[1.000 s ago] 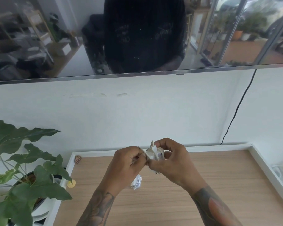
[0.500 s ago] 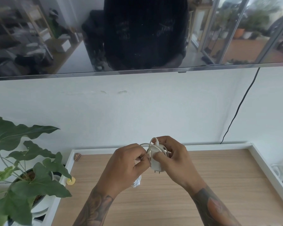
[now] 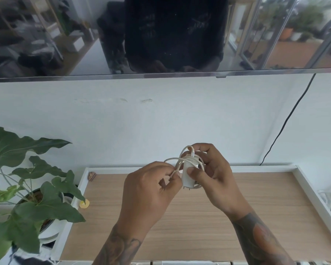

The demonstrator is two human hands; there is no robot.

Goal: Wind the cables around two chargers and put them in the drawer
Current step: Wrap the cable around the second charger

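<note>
1. The right hand [image 3: 211, 173] is gripping the charger [image 3: 187, 175] above the desk [image 3: 218, 217], thumb pressing its front face, fingers curling behind it, prongs pointing down
2. The left hand [image 3: 151, 190] is pinching the loose end of the cable [image 3: 177, 161] just beside the charger, fingers curling round it
3. The cable is looping around the charger in a few slack turns, one arc standing up over the top; the loops are sitting loose rather than snug
4. Risk: the turns are likely sliding off the smooth body if the left hand is easing its pull, since nothing is locking the end in place
5. Risk: the cable is bending sharply where its plug is entering the charger's top, so hard pulling could be straining that joint
6. Risk: the charger is being held in the air, so a slipping thumb could be dropping it on the desk and undoing the coil
7. Count: one charger is showing, one cable, two hands; the second charger is not in sight, and no drawer can be made out
8. Also showing: one plant [image 3: 27, 178] at the left, one black wire [image 3: 287, 119] running down the wall, one small yellow disc [image 3: 84, 204] at the desk's left edge, one small brown thing [image 3: 91, 176] at its back corner
</note>
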